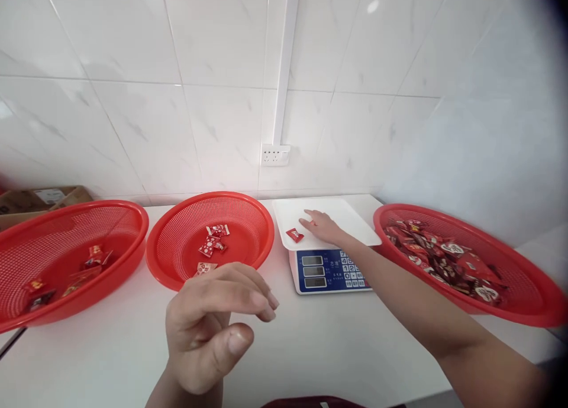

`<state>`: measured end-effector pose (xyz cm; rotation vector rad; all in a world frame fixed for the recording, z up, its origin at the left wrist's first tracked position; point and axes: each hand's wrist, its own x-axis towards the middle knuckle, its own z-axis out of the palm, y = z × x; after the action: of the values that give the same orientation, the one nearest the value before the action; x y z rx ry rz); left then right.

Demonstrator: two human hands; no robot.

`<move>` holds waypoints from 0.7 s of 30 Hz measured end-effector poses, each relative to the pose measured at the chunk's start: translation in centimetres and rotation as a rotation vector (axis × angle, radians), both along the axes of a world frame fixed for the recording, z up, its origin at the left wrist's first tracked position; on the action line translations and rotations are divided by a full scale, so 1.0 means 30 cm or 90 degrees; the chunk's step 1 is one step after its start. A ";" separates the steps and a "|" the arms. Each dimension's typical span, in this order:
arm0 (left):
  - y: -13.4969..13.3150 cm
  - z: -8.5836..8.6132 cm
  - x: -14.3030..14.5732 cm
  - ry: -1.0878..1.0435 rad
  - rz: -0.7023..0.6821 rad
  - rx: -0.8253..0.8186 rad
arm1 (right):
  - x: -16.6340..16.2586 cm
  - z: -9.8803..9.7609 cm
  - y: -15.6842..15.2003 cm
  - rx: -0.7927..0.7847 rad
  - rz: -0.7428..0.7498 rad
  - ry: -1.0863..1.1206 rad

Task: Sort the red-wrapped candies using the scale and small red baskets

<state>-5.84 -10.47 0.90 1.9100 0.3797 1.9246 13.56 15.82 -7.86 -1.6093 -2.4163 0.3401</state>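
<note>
My left hand (213, 322) is raised in front of the middle basket, fingers loosely bent, thumb apart, nothing between them. My right hand (323, 226) reaches over the white pan (355, 219) of a digital scale (328, 272), fingers spread. A small red wrapped packet (294, 235) lies on the pan just left of that hand. A bit of another red packet (313, 223) shows at its fingers, mostly covered; whether they touch it I cannot tell. Several small red-and-white packets (208, 246) lie in the middle red basket (160, 242).
A red basket (532, 278) at the right holds a heap of red and brown packets (444, 257). Another red basket (128, 219) at the left has several packets. Behind it stands a cardboard box (26, 201). The tiled wall bears a socket (276, 155).
</note>
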 end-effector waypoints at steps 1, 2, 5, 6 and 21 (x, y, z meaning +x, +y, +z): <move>-0.002 0.001 0.002 0.005 -0.001 0.001 | -0.025 -0.011 -0.017 0.000 0.012 -0.004; -0.005 0.002 0.004 0.009 -0.001 0.003 | -0.050 -0.019 -0.034 0.007 0.031 -0.008; -0.019 0.006 0.003 0.018 0.008 0.011 | -0.104 -0.029 -0.076 0.048 0.116 -0.012; -0.022 0.007 0.002 0.020 0.013 0.016 | -0.112 -0.027 -0.086 0.061 0.146 -0.009; -0.058 0.019 0.004 0.031 0.027 -0.006 | -0.086 0.055 -0.006 -0.017 0.036 0.280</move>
<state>-5.73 -12.20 1.49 1.9610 0.4468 1.9025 10.99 15.63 -6.21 -1.3087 -2.1276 0.6612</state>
